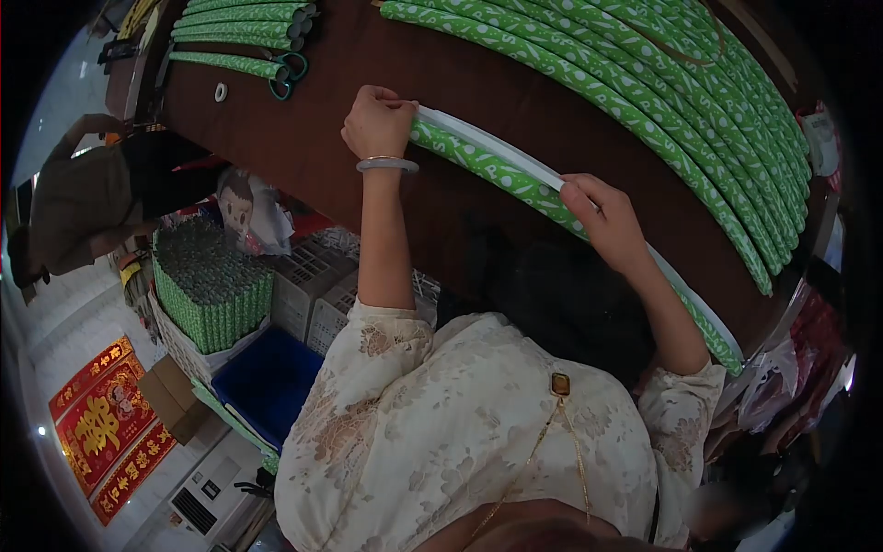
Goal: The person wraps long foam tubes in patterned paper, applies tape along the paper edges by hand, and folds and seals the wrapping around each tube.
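Observation:
A long green tube (497, 177) with a white pattern lies along the near edge of the dark table, slanting down to the right. A white strip (487, 140) runs along its upper side. My left hand (379, 124), a bangle at its wrist, is closed at the left end of the tube, fingertips pinched there. Further along, my right hand (605, 216) grips the tube with the thumb on top, by the white strip. Beyond my right forearm the tube continues to its far end. What lies under my fingers is hidden.
Many matching green tubes (635, 110) lie side by side at the right; shorter ones (235, 35) lie at the upper left, near scissors (288, 78) and a small white ring (221, 92). Below left stand a bundle of tubes (216, 308) and a blue bin (262, 382). Another person (87, 184) stands at left.

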Demonstrator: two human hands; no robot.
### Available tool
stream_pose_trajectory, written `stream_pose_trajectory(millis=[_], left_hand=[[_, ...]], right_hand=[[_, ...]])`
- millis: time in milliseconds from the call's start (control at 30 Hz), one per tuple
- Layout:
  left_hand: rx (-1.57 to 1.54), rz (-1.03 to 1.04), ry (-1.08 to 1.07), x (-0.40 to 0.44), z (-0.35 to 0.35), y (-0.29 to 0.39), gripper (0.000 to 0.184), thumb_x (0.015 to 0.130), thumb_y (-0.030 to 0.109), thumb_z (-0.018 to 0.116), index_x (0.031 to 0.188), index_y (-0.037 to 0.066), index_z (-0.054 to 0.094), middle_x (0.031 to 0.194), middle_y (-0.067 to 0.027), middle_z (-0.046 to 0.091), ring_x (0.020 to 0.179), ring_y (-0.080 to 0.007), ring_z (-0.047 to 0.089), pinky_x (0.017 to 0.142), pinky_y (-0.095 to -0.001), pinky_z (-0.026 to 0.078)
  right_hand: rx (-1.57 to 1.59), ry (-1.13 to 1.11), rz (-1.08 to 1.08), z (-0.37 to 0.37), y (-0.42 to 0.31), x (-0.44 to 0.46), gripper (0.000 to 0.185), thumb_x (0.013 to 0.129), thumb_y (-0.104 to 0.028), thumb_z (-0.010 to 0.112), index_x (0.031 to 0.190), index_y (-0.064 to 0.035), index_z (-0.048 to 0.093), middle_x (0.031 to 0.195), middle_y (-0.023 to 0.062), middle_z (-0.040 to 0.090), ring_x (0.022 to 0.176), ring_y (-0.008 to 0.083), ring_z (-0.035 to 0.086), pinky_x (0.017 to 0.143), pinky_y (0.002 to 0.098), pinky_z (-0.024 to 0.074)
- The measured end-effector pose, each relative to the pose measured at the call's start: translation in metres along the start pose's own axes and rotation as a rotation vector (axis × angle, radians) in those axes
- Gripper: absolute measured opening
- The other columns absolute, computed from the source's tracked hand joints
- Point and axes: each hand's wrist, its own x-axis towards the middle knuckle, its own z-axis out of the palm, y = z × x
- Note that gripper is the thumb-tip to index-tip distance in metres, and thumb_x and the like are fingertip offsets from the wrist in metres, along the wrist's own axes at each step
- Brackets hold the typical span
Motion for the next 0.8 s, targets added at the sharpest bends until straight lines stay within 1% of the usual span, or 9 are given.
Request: stream_pose_trajectory(millis=[67, 300, 367, 400, 467, 500, 567, 700, 800], left_hand=[[-0.013, -0.017, 0.007, 0.000, 0.001, 0.000, 0.025, 0.061, 0.022, 0.075, 0.078, 0.009, 0.062, 0.069, -0.0030, 0.067, 0.072, -0.0236, 0.065, 0.071, -0.0368, 0.048], [0.012, -0.027, 0.014, -0.002, 0.000, 0.005, 0.024, 0.061, 0.022, 0.076, 0.078, 0.009, 0.062, 0.069, -0.0024, 0.067, 0.071, -0.0231, 0.065, 0.070, -0.0361, 0.047], [0.015, -0.015, 0.020, -0.002, 0.001, 0.004, 0.024, 0.062, 0.021, 0.076, 0.078, 0.010, 0.062, 0.069, -0.0021, 0.067, 0.071, -0.0231, 0.065, 0.070, -0.0365, 0.047], [0.013, -0.012, 0.022, -0.002, 0.002, 0.004, 0.024, 0.062, 0.021, 0.076, 0.078, 0.010, 0.062, 0.069, -0.0021, 0.067, 0.071, -0.0231, 0.065, 0.070, -0.0365, 0.047], [0.031, -0.020, 0.033, -0.001, 0.004, 0.003, 0.024, 0.062, 0.021, 0.075, 0.078, 0.010, 0.061, 0.069, -0.0019, 0.067, 0.071, -0.0236, 0.065, 0.070, -0.0367, 0.046], [0.030, -0.018, 0.035, -0.001, 0.003, 0.004, 0.024, 0.062, 0.021, 0.075, 0.078, 0.010, 0.061, 0.069, -0.0019, 0.067, 0.071, -0.0236, 0.065, 0.070, -0.0367, 0.046], [0.016, -0.036, 0.013, -0.002, 0.002, 0.007, 0.025, 0.062, 0.021, 0.076, 0.078, 0.010, 0.061, 0.070, -0.0020, 0.067, 0.071, -0.0242, 0.065, 0.070, -0.0371, 0.047], [0.030, 0.004, 0.046, -0.001, 0.005, 0.004, 0.024, 0.062, 0.020, 0.075, 0.077, 0.010, 0.061, 0.070, -0.0022, 0.067, 0.071, -0.0245, 0.065, 0.069, -0.0374, 0.046], [0.034, -0.012, 0.048, 0.000, 0.007, 0.005, 0.023, 0.062, 0.019, 0.075, 0.077, 0.011, 0.061, 0.069, -0.0020, 0.067, 0.072, -0.0242, 0.065, 0.069, -0.0372, 0.046]], right_hand=[[0.027, -0.019, 0.074, -0.001, 0.002, 0.001, 0.039, 0.090, -0.038, 0.054, 0.096, -0.0007, 0.063, 0.083, 0.0102, 0.062, 0.071, 0.0201, 0.056, 0.065, 0.0290, 0.0444], [-0.053, -0.047, 0.079, -0.007, -0.005, 0.002, 0.041, 0.090, -0.041, 0.051, 0.088, -0.0020, 0.063, 0.067, 0.0110, 0.056, 0.058, 0.0193, 0.052, 0.057, 0.0309, 0.0410], [-0.082, -0.072, 0.108, -0.008, -0.010, -0.001, 0.033, 0.094, -0.030, 0.048, 0.080, -0.0008, 0.052, 0.062, 0.0030, 0.039, 0.060, 0.0106, 0.036, 0.055, 0.0266, 0.0341], [-0.083, -0.069, 0.106, -0.011, -0.011, -0.001, 0.033, 0.094, -0.030, 0.048, 0.080, -0.0008, 0.052, 0.062, 0.0030, 0.039, 0.060, 0.0106, 0.036, 0.055, 0.0266, 0.0341], [-0.232, -0.071, 0.156, -0.015, -0.012, -0.004, 0.043, 0.090, -0.045, 0.050, 0.087, -0.0045, 0.064, 0.059, 0.0109, 0.055, 0.055, 0.0232, 0.054, 0.057, 0.0338, 0.0421], [-0.232, -0.068, 0.153, -0.015, -0.013, -0.006, 0.043, 0.090, -0.045, 0.050, 0.087, -0.0045, 0.064, 0.059, 0.0109, 0.055, 0.055, 0.0232, 0.054, 0.057, 0.0338, 0.0421], [-0.239, 0.072, 0.116, -0.014, -0.016, -0.013, 0.042, 0.088, -0.046, 0.050, 0.089, -0.0069, 0.065, 0.063, 0.0114, 0.059, 0.059, 0.0248, 0.058, 0.059, 0.0349, 0.0443], [-0.308, 0.063, 0.118, -0.019, -0.014, -0.020, 0.039, 0.088, -0.044, 0.051, 0.090, -0.0088, 0.066, 0.069, 0.0107, 0.062, 0.063, 0.0266, 0.060, 0.061, 0.0353, 0.0458], [-0.387, 0.135, 0.040, -0.018, -0.009, -0.022, 0.037, 0.088, -0.043, 0.051, 0.090, -0.0099, 0.066, 0.073, 0.0098, 0.063, 0.066, 0.0279, 0.060, 0.062, 0.0360, 0.0458]])
